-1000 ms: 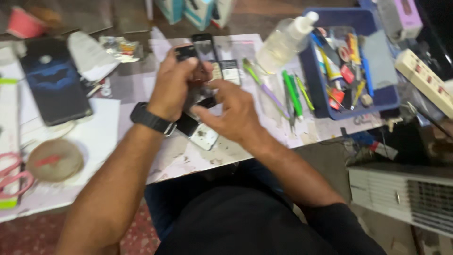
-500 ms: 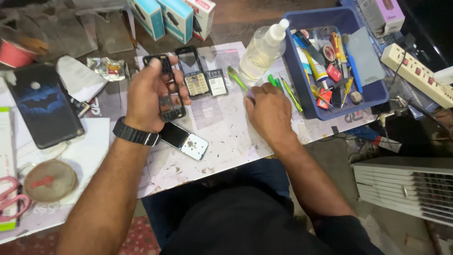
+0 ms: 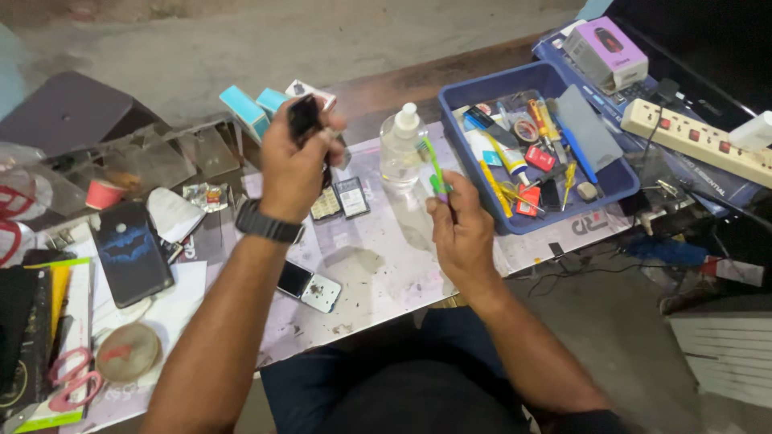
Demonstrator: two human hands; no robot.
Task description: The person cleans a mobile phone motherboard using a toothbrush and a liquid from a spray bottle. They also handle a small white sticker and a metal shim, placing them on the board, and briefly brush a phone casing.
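Observation:
My left hand [image 3: 293, 165], with a black watch on its wrist, is raised above the table and grips a small black phone part [image 3: 304, 115]. My right hand [image 3: 460, 229] holds a green and purple toothbrush [image 3: 433, 169] upright, bristles up, beside a clear plastic bottle [image 3: 400, 151] with a white cap. Below my left hand lie two small flat phone parts [image 3: 341, 199] and, nearer me, a small phone with a silver back [image 3: 310, 285].
A blue tray [image 3: 466, 173] of tools and tubes stands at the right, a white power strip [image 3: 700, 141] and a purple box [image 3: 605, 50] beyond it. A dark phone [image 3: 131, 251], pink scissors [image 3: 68, 378] and a round tan disc [image 3: 129, 351] lie at the left.
My left hand has lifted the black part higher. My right hand has picked up the green toothbrush off the table and raised it. The camera has tilted up.

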